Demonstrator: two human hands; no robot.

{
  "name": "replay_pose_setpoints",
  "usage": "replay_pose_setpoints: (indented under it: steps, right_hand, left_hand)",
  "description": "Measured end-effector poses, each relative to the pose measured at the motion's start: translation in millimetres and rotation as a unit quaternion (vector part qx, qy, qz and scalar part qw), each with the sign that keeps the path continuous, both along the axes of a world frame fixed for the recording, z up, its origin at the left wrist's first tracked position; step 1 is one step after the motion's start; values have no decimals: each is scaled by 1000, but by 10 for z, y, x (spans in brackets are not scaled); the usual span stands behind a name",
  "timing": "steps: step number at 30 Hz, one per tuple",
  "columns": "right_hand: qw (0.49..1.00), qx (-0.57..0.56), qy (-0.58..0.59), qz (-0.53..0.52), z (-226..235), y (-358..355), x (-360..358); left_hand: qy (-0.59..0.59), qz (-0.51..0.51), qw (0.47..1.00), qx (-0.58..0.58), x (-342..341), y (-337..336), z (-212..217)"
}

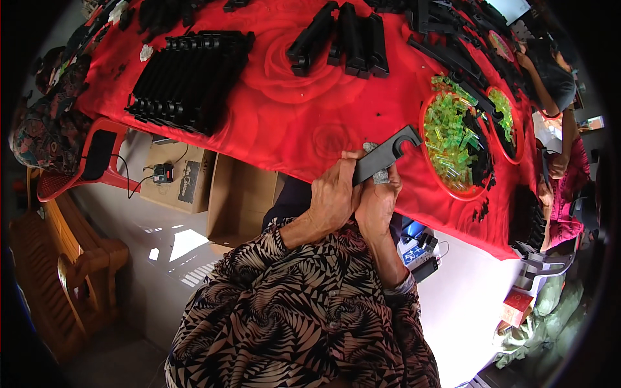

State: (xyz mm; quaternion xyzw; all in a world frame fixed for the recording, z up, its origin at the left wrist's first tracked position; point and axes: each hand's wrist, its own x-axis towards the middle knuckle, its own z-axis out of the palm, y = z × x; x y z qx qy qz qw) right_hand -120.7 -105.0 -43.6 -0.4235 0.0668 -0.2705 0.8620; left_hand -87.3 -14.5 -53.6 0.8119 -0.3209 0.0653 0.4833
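Note:
At the near edge of the red-covered table (304,110), I hold a flat black plastic piece (377,161) with a hook-shaped notch at its far right end. My left hand (333,199) is closed on its lower left end. From below and the right, my right hand (377,205) grips it too. Something grey and crinkled (380,176), perhaps a wrap on a finger, shows beside the piece at my right fingers. The undersides of the piece and some fingertips are hidden. Right of it stands a round orange-rimmed tray (430,169) of small yellow-green clear plastic pieces (446,132) and black bits.
A stack of black plastic pieces (184,81) lies at left, with more black bars (356,45) at the back. A second tray (519,152) is at right. Another person's arm (563,145) reaches in there. Cardboard boxes (242,200) and a red chair (113,152) stand at lower left.

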Motion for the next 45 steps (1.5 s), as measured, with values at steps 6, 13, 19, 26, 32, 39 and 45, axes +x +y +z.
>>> replay_pose_setpoints:
  steps: [6, 13, 19, 26, 32, 39, 45]
  right_hand:
    - [944, -228, 209, -115, 130, 58, -8]
    - [939, -287, 163, -102, 142, -100, -230]
    - [939, -296, 146, -99, 138, -380, -342]
    - [746, -633, 92, -183, 709, -446, -397]
    - [540, -837, 79, 36, 809, -235, -570]
    - [630, -747, 117, 176, 385, -197, -754]
    - [649, -744, 111, 114, 371, -103, -867]
  left_hand:
    - [81, -19, 997, 3, 149, -18, 187]
    - [308, -73, 947, -59, 412, 164, 208]
    - [344, -91, 934, -31, 403, 273, 272]
    - [262, -164, 950, 45, 385, 448, 353]
    - [80, -274, 938, 199, 207, 694, 262]
    - [62, -297, 896, 324, -94, 769, 261]
    - [18, -296, 916, 269, -144, 780, 169]
